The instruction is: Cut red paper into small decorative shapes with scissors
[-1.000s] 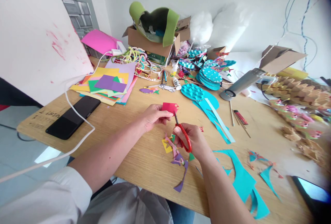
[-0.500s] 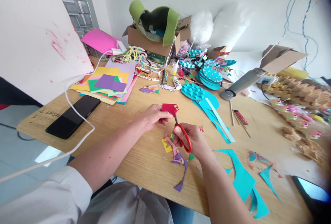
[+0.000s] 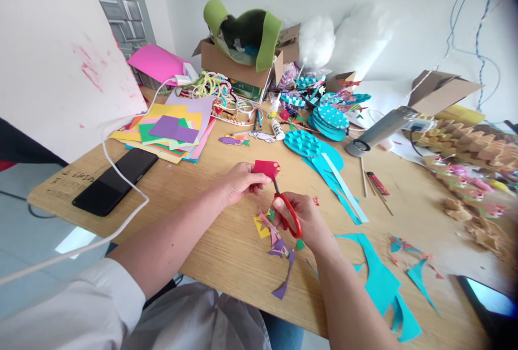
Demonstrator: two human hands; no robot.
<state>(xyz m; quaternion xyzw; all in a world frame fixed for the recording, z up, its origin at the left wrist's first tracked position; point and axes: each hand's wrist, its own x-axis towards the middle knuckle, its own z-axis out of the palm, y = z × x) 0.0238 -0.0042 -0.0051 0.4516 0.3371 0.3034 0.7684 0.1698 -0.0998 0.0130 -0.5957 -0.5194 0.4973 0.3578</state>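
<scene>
Left hand [image 3: 243, 182] had the red paper [image 3: 266, 169] pinched between thumb and fingers, held just above the table [image 3: 210, 231], toward the middle of its near edge. Right hand [image 3: 301, 215] had the scissors [image 3: 292, 220] by the red handles, fingers closed around them, blades touching the paper's right part. Couldn't tell the exact blade gap.

Mixed paper scraps [image 3: 283, 263] lay below the right hand, toward the near edge; turquoise offcuts [image 3: 378, 272] sat right of them.

Containers: brown box [image 3: 226, 64] stood at the back edge, flaps open, green curved piece [image 3: 268, 42] in its mouth. Whitish film and something blue showed in that piece's hollow; rest of the box contents hidden. White bottle [image 3: 278, 130] and yellow-labelled bottle [image 3: 274, 107] stood in front of the box, to its right; fill levels unreadable. Metal flask [image 3: 382, 130] was tilted toward the right side, contents not visible. Open carton [image 3: 443, 91] was at the back right, inside not readable.

Paper stack [image 3: 162, 131] sat by the left edge, black phone [image 3: 115, 182] near the near-left corner, white cable [image 3: 133, 191] across it.
</scene>
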